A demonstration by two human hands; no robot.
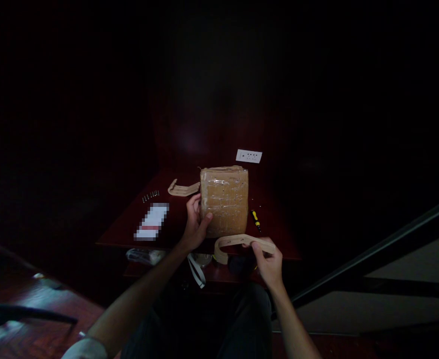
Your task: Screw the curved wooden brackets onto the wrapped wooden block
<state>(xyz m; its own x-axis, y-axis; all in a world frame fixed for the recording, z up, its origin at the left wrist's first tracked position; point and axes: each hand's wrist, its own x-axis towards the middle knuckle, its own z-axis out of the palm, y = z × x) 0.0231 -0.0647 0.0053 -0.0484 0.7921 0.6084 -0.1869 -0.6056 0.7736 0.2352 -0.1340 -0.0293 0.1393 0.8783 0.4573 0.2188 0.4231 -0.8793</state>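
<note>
A tape-wrapped cardboard box (225, 202) stands upright on the dark red table. At its lower left corner is my left hand (197, 224), thumb on the front face and fingers round the left side. My right hand (269, 262) pinches the straight end of a curved wooden hook piece (237, 240), whose bent end points left just below the box. Two small holes show along that piece. Behind my left hand lies a second curved wooden hook piece (184, 189), its right end against or behind the box.
Several small screws (151, 195) lie in a row at the left, above a blurred-out white sheet or screen (152, 222). A yellow and black screwdriver (255, 220) rests right of the box. A printed white card (249, 156) is behind. Below the tabletop, a shelf holds a white strap (197, 271).
</note>
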